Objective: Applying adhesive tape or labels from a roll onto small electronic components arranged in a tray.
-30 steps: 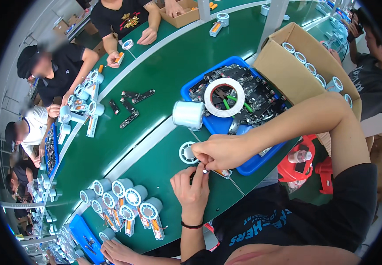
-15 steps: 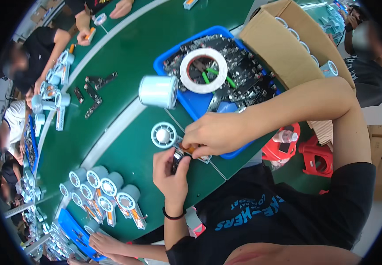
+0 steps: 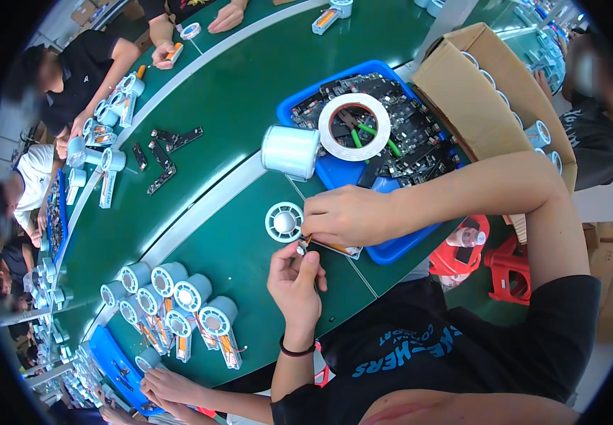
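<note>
A pale blue handheld fan [image 3: 284,222] lies on the green table in front of me, its round grille facing up and its handle running to the lower right. My right hand [image 3: 352,216] covers most of that handle, fingers bent down and closed at the end near the grille; what they pinch is hidden. Just below, my left hand [image 3: 296,283] pinches a small circuit board [image 3: 301,248] between thumb and fingers, close to the right fingertips. Only a little of the board shows. An orange bit is visible between the hands.
Beyond my right hand, a blue tray [image 3: 331,173] holds many circuit boards, a tape roll [image 3: 354,127] and green-handled pliers [image 3: 352,124]. A fan body [image 3: 290,152] stands beside it. Several fans [image 3: 193,292] are grouped left. A cardboard box [image 3: 455,92] stands right. Co-workers sit around the table.
The view has shifted, so the scene sits further right and lower. The dark board in my left hand has turned and shows less. My right hand stays at the fan handle.
</note>
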Demonstrator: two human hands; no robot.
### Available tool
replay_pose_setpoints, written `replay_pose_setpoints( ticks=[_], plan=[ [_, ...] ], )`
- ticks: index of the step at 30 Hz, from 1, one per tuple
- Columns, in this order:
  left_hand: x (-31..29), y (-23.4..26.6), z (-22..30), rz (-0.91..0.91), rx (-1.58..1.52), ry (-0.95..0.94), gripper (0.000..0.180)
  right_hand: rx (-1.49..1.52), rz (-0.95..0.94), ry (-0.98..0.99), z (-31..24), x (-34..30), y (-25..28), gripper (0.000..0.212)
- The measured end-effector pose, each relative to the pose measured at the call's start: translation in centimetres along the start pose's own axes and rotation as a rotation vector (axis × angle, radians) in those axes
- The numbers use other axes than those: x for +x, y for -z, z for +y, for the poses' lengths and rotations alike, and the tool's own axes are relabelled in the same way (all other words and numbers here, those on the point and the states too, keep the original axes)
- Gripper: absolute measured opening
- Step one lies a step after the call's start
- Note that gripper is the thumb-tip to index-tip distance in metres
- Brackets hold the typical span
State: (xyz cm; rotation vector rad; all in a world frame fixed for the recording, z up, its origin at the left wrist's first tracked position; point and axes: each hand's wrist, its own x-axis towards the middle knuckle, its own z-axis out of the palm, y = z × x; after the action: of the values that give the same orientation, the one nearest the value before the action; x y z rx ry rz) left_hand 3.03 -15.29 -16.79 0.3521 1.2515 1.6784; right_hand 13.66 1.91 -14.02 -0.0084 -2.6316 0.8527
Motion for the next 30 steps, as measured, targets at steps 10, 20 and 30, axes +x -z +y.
replay_pose_setpoints(
  ticks=[10, 20, 30],
  plan=[
    [0.3, 0.7, 0.1, 0.031, 0.020, 0.080, 0.026, -0.278, -0.116, -0.073, -2.3, 0.4, -0.2, 0.019],
    [0.3, 0.6, 0.5, 0.008, -0.022, 0.120, 0.026, -0.488, -0.188, -0.133, -4.7, -0.4, -0.2, 0.029],
    [0.1, 0.7, 0.5, 0.002, -0.051, 0.142, 0.028, -0.500, -0.052, -0.088, -4.5, -2.2, -1.0, 0.030]
  ],
)
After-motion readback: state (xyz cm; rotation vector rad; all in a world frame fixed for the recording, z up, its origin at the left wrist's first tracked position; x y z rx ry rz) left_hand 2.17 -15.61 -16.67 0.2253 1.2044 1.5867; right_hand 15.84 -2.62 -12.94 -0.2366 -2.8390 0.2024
